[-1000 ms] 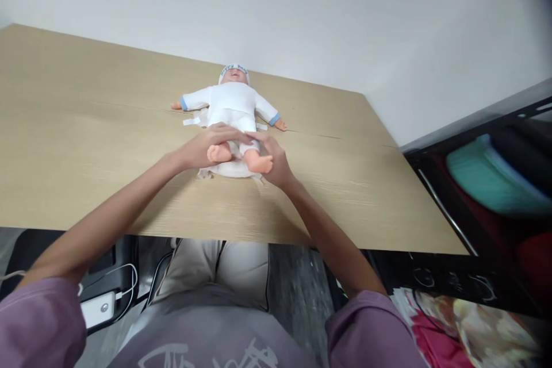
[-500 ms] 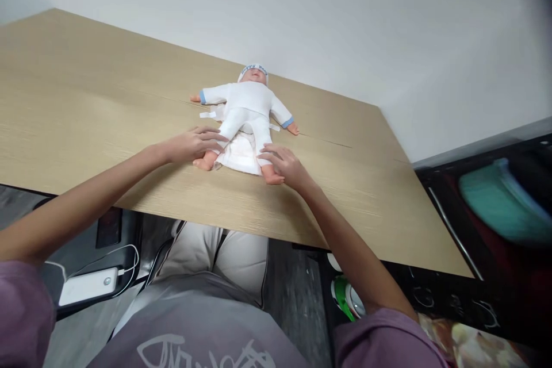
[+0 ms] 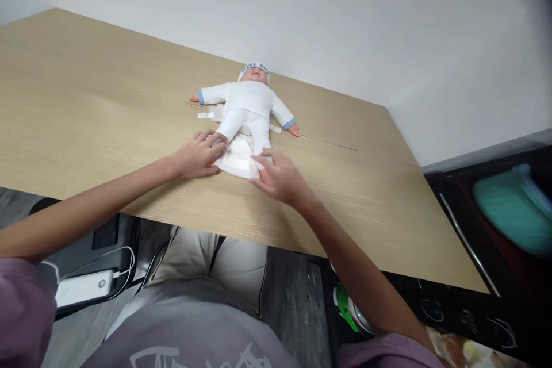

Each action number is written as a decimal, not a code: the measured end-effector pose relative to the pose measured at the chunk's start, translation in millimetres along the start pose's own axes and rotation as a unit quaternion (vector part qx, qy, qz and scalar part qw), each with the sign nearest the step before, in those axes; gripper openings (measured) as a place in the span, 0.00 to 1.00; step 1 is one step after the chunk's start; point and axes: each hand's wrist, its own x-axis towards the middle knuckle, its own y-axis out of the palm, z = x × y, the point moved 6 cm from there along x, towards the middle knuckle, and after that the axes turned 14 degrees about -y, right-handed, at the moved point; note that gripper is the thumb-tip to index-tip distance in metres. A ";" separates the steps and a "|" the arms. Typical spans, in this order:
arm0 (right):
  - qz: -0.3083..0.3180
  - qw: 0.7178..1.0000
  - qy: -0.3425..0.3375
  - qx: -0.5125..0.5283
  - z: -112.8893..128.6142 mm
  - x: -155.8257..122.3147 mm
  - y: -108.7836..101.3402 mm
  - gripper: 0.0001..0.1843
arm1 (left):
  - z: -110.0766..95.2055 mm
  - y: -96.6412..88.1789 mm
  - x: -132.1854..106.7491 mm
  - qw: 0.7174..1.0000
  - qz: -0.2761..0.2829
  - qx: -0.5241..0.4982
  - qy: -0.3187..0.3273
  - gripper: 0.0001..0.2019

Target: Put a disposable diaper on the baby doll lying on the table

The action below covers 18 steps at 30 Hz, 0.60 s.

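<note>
A baby doll [image 3: 250, 98] in a white suit with blue cuffs lies on its back, arms spread, a lettered white cap on its head. Under its hips and between its legs is an opened white diaper [image 3: 237, 158]; the front flap lies flat towards me and the tabs stick out at both sides. My left hand [image 3: 198, 155] is closed at the flap's left corner, its fingers over the doll's lower leg. At the right corner, my right hand [image 3: 278, 175] has thumb and fingers closed on the flap's edge. Both doll feet are mostly hidden by my hands.
The doll lies on a light wooden table [image 3: 107, 103] against a white wall. Below its front edge at left, a white power bank [image 3: 84, 288] with a cable rests on a black seat. A green-and-white can [image 3: 345, 307] and a blurred teal container [image 3: 513, 207] are at right.
Both hands have come down from the doll's legs to the diaper's front corners, and their fingers have curled in. The feet, visible before, are now mostly covered.
</note>
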 end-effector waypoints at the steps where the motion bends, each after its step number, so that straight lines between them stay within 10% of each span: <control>1: -0.003 1.000 0.005 -0.009 6.2 -0.5 4.5 0.36 | -0.1 1.3 0.9 1.000 -0.008 0.003 -0.003 0.17; 11: -0.137 0.983 0.118 0.027 -34.6 18.1 -1.2 0.14 | 22.2 -31.7 49.2 0.985 -0.021 -0.138 -0.101 0.24; 18: -0.247 0.956 0.139 0.070 -123.1 78.7 -16.0 0.30 | 69.2 -37.2 138.7 0.947 -0.131 -0.244 -0.160 0.20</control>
